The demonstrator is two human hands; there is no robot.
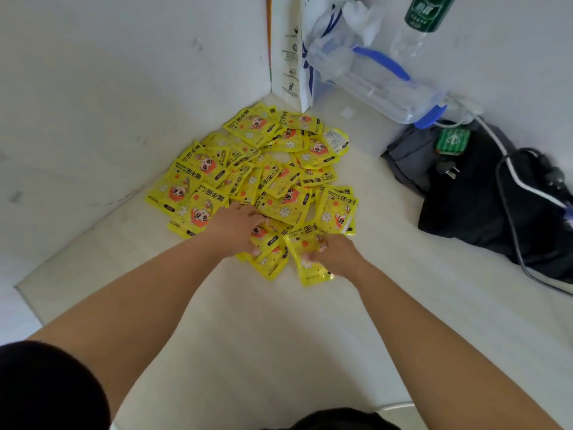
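Observation:
A pile of several yellow sachets (254, 169) with a cartoon face and black print lies on the cream surface (248, 336) in the corner between two white walls. My left hand (232, 231) is at the near edge of the pile, fingers curled round a small bunch of sachets (266, 246). My right hand (333, 254) is just to the right, pinching a single sachet (310, 268) at the pile's front. The fingertips of both hands are partly hidden by the packets.
A white paper bag (293, 57) stands in the corner behind the pile. To its right lie a clear plastic bag with blue trim (372, 79) and a green-labelled bottle (418, 23). A black bag (483, 197) with cables sits at the right.

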